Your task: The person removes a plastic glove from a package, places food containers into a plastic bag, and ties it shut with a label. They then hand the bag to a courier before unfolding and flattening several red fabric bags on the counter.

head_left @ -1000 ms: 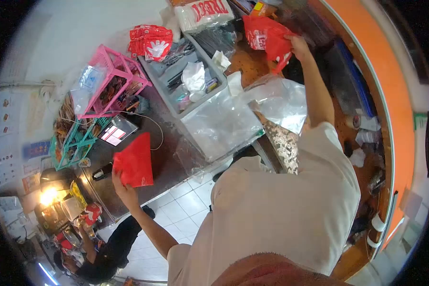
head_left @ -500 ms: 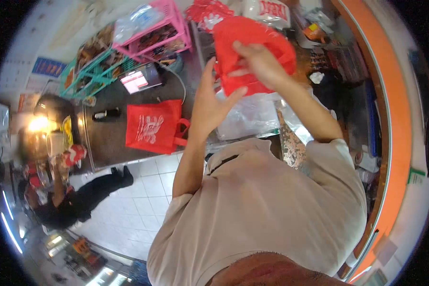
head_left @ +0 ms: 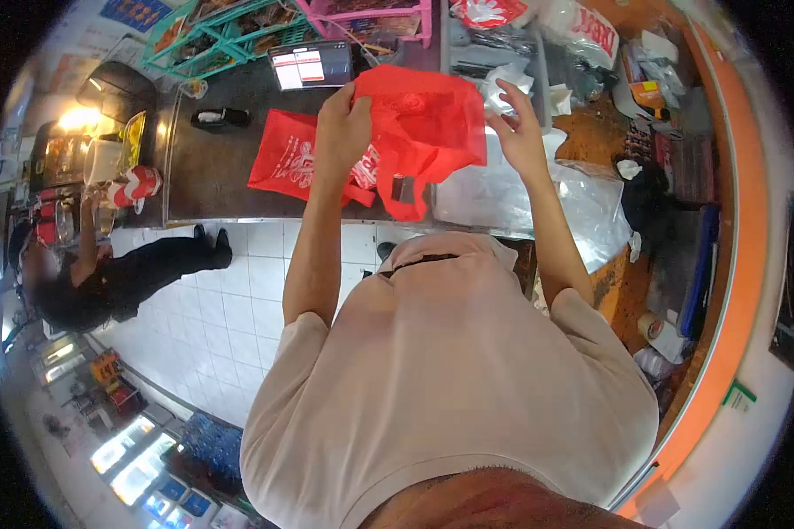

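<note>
A red tote bag (head_left: 432,101) hangs opened out over the counter, with its handle loop drooping toward me. My left hand (head_left: 344,123) is closed on its left edge, thumb toward the bag. Just off the bag's right side, my right hand (head_left: 520,137) has its fingers spread and holds nothing. Another red bag with white print (head_left: 280,157) lies flat on the counter (head_left: 212,185), partly covered by my left hand and the raised bag.
A lit screen (head_left: 304,68) stands behind the bags, near teal baskets (head_left: 225,44) and a pink basket (head_left: 428,22). Clear plastic bags (head_left: 582,198) lie at the right. A person in dark clothes (head_left: 141,278) stands at the left, near red-and-white cups (head_left: 141,183).
The raised red bag has come down and left and is now opened out. My left hand has taken its edge, while my right hand has come off it to the right.
</note>
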`<move>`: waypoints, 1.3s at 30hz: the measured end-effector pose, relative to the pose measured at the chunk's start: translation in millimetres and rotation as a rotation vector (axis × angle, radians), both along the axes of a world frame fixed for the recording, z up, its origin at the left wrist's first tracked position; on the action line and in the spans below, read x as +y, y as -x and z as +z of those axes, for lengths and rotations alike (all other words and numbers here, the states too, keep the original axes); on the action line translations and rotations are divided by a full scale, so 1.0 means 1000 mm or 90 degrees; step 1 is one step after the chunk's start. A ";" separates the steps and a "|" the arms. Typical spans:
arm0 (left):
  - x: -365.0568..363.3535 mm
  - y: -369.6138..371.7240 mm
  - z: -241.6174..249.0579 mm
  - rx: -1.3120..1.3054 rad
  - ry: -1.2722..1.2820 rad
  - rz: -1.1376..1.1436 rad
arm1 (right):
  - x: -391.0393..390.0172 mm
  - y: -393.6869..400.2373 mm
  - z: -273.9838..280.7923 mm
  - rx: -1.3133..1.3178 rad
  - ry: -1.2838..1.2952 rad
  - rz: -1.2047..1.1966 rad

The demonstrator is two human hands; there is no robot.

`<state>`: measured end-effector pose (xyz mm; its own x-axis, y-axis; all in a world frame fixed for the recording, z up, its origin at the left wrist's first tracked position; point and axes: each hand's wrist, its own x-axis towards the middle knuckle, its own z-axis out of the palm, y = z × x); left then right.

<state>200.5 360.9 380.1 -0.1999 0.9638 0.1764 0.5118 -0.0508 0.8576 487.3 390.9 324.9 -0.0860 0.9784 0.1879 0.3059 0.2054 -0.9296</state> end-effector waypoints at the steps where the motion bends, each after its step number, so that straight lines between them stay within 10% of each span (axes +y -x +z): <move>1: -0.004 0.002 0.003 -0.058 0.014 -0.008 | 0.004 0.005 -0.003 0.051 0.068 0.015; 8: -0.020 0.018 0.008 -0.253 0.055 0.004 | 0.030 0.022 -0.029 -0.098 0.148 0.179; 14: -0.052 0.028 0.049 0.285 0.158 0.140 | 0.027 0.021 0.028 -0.099 0.256 0.206; 22: -0.027 -0.056 0.015 0.308 -0.273 -0.085 | 0.022 0.033 0.071 -0.084 0.284 0.377; 32: -0.016 -0.021 0.048 0.168 0.102 -0.108 | 0.024 -0.007 0.065 -0.394 -0.075 0.204; 39: -0.031 0.001 0.069 0.036 0.050 -0.013 | 0.024 -0.038 0.040 -0.062 0.070 0.214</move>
<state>199.3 330.2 449.3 -0.1717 0.9789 0.1110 0.5592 0.0041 0.8290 525.6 415.4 365.1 -0.4183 0.9065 0.0577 0.3270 0.2095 -0.9215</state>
